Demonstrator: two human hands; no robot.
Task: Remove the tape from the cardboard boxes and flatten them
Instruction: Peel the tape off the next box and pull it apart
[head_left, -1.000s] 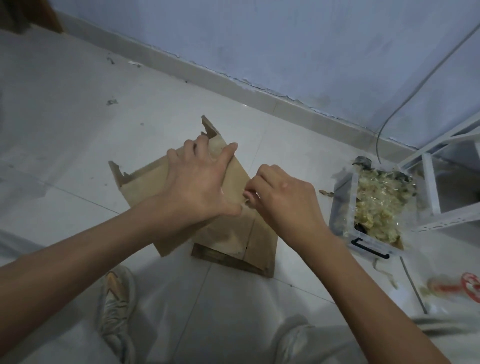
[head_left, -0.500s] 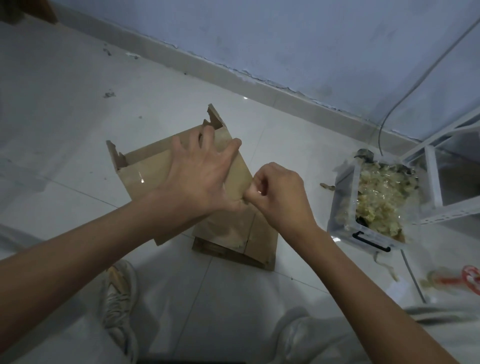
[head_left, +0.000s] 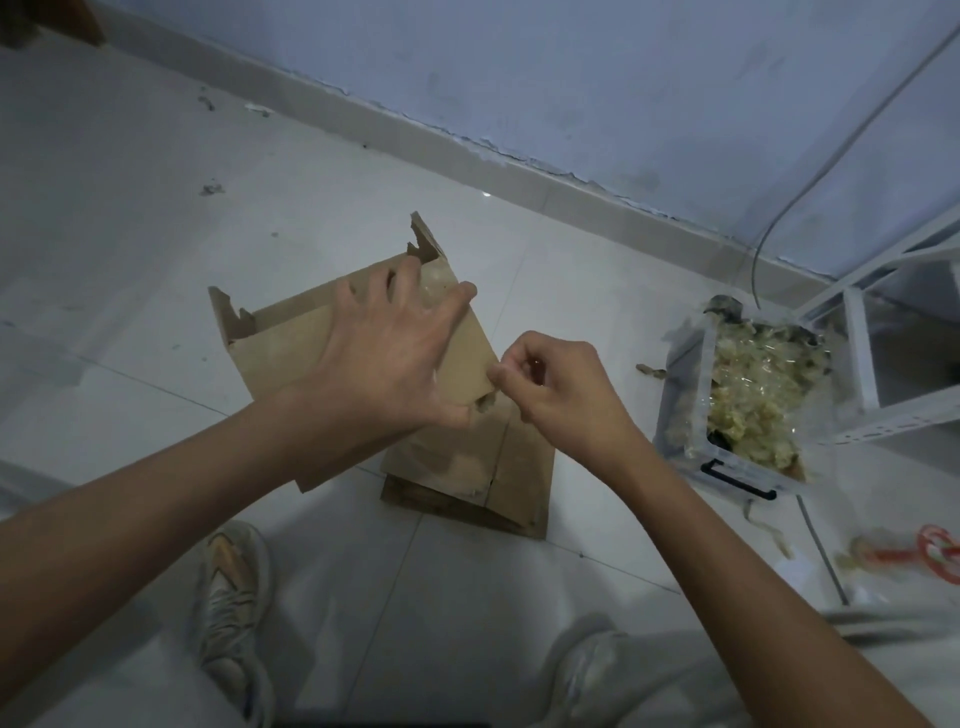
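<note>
right hand (head_left: 558, 387) now lifted off cardboard box (head_left: 363, 364).

No text, label, brand or number can be read anywhere in the frame. The cardboard box (head_left: 358, 332) at centre shows plain brown faces.

We see dim, bluish light, soft shadows beside the cardboard box (head_left: 374, 374), wide-angle bending near frame edges, slight blur right of it.

One cardboard box (head_left: 470, 457), two hands, one bin (head_left: 727, 467), two shoes.
</note>
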